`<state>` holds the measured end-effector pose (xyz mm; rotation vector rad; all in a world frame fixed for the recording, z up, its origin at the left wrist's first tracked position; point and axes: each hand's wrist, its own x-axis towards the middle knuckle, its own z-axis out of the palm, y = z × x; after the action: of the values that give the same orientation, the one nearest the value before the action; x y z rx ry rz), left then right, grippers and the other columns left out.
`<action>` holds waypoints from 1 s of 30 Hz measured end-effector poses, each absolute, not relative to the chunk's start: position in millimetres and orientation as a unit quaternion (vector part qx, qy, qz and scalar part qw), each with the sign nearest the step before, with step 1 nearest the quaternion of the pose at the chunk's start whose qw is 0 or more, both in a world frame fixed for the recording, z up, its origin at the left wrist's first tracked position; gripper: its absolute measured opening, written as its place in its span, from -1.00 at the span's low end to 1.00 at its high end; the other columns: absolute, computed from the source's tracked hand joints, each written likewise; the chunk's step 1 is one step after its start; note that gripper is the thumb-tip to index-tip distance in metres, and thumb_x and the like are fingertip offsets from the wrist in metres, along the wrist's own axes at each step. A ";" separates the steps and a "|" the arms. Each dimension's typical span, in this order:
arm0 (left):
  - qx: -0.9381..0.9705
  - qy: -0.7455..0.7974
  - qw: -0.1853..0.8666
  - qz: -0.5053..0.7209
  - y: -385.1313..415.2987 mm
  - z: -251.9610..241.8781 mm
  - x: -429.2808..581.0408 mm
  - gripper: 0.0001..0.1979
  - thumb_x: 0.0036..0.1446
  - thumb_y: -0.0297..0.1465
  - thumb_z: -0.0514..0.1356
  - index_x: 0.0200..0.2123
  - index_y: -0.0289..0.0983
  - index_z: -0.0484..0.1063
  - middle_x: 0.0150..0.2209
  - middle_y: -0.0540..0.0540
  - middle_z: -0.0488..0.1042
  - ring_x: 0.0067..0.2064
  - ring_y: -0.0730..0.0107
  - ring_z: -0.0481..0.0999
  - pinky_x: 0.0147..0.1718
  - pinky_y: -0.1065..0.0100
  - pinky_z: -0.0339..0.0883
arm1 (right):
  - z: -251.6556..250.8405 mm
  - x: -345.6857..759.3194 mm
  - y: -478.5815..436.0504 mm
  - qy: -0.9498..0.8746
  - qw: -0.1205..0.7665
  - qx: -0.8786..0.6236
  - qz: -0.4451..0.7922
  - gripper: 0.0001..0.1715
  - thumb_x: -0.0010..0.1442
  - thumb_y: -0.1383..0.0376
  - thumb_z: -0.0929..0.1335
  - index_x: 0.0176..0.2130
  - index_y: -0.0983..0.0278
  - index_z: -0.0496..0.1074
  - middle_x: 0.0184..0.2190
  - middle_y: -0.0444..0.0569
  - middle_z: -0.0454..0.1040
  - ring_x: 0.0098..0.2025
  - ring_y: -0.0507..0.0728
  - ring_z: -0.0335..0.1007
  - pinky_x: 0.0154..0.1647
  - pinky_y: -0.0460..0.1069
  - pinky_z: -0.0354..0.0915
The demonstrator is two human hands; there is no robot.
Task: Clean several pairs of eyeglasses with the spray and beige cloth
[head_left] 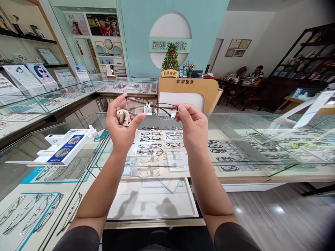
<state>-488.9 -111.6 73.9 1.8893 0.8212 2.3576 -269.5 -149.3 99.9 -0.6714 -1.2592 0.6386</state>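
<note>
A pair of glasses (163, 104) with thin dark upper rims is held up in front of me, above the glass counter. My left hand (121, 120) grips its left side by the lens edge, and a bunched beige cloth (124, 118) is tucked in the same palm. At the other end, the fingers of my right hand (193, 123) pinch the frame near the hinge. A small square tag (148, 109) hangs by the bridge. The folded temples show behind the lenses.
Glass display cases with rows of glasses (150, 138) lie below. A white and blue display stand (65, 148) and a small spray bottle (93, 132) stand at left. An open white drawer (154, 205) is nearest me. Beyond are a cashier desk (214, 91) and a seated person (258, 72).
</note>
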 end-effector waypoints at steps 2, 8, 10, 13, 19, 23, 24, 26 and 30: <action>0.618 0.257 0.016 0.743 -109.8 72.6 -491.1 -0.19 0.13 0.18 0.56 0.33 0.01 0.48 0.15 -0.16 0.66 -0.26 0.36 0.58 -0.27 0.23 0.56 | 99.0 -268.6 -148.7 -0.573 0.706 -0.304 0.284 -0.64 0.41 -0.14 0.51 -0.10 0.05 0.72 -0.17 -0.07 0.63 -0.16 0.15 0.54 -0.05 0.12 0.49; 0.633 0.265 0.025 0.727 -107.1 70.8 -494.0 -0.14 0.14 0.26 0.50 0.36 0.00 0.42 0.17 -0.23 0.66 -0.06 0.16 0.71 -0.22 0.18 0.60 | 98.5 -267.8 -143.1 -0.600 0.688 -0.288 0.288 -0.59 0.45 -0.20 0.46 -0.08 0.04 0.65 -0.02 -0.05 0.68 -0.12 0.16 0.56 -0.01 0.15 0.49; 0.633 0.264 0.029 0.727 -106.5 71.4 -494.9 -0.13 0.14 0.28 0.48 0.35 -0.01 0.41 0.17 -0.23 0.66 -0.08 0.18 0.72 -0.22 0.20 0.60 | 99.0 -268.2 -141.6 -0.606 0.687 -0.259 0.307 -0.58 0.44 -0.20 0.48 -0.12 0.05 0.62 0.00 -0.05 0.72 -0.10 0.17 0.59 -0.02 0.14 0.49; 0.640 0.256 0.047 0.723 -106.3 72.9 -497.8 -0.13 0.15 0.30 0.46 0.36 -0.01 0.42 0.16 -0.22 0.67 -0.15 0.24 0.70 -0.25 0.22 0.58 | 98.6 -268.0 -139.6 -0.615 0.683 -0.199 0.341 -0.62 0.42 -0.17 0.53 -0.17 0.05 0.61 -0.08 -0.08 0.75 -0.11 0.16 0.62 0.00 0.14 0.49; 0.641 0.259 0.079 0.718 -107.1 74.5 -502.2 -0.15 0.16 0.24 0.50 0.35 -0.02 0.46 0.17 -0.25 0.68 -0.09 0.16 0.73 -0.22 0.18 0.62 | 95.9 -265.9 -138.0 -0.620 0.680 -0.205 0.335 -0.54 0.36 -0.24 0.54 -0.18 0.05 0.61 -0.10 -0.07 0.71 0.02 0.22 0.67 0.08 0.17 0.54; 0.636 0.265 0.065 0.722 -108.5 74.5 -499.3 -0.14 0.14 0.27 0.49 0.35 -0.02 0.44 0.19 -0.26 0.68 0.02 0.08 0.75 -0.20 0.16 0.65 | 97.1 -264.5 -139.4 -0.617 0.676 -0.238 0.324 -0.57 0.39 -0.21 0.51 -0.08 0.03 0.63 0.01 -0.05 0.72 0.20 0.27 0.67 0.23 0.21 0.53; 0.635 0.262 0.060 0.724 -109.3 74.6 -498.2 -0.14 0.15 0.27 0.49 0.35 -0.02 0.44 0.19 -0.26 0.68 0.06 0.05 0.75 -0.21 0.17 0.65 | 97.6 -264.2 -139.6 -0.616 0.676 -0.238 0.327 -0.60 0.40 -0.19 0.51 -0.07 0.03 0.64 0.04 -0.05 0.72 0.22 0.27 0.67 0.22 0.21 0.53; 0.633 0.257 0.048 0.729 -111.3 74.9 -496.0 -0.15 0.15 0.25 0.49 0.35 -0.02 0.43 0.18 -0.27 0.68 0.11 0.01 0.75 -0.21 0.17 0.65 | 98.5 -263.7 -140.0 -0.612 0.675 -0.235 0.339 -0.65 0.42 -0.14 0.50 -0.08 0.03 0.64 0.08 -0.05 0.74 0.21 0.26 0.66 0.16 0.19 0.54; 0.632 0.257 0.020 0.731 -115.1 75.6 -494.5 -0.16 0.17 0.23 0.50 0.35 -0.04 0.42 0.15 -0.27 0.68 0.13 -0.02 0.75 -0.14 0.10 0.68 | 99.8 -263.6 -141.2 -0.611 0.653 -0.259 0.365 -0.65 0.46 -0.12 0.45 -0.06 0.04 0.65 0.05 -0.03 0.77 0.13 0.24 0.68 0.08 0.17 0.56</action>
<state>-494.5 -115.1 75.6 1.9619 0.7969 2.2674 -263.6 -141.2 99.8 -0.5869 -1.3875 0.8276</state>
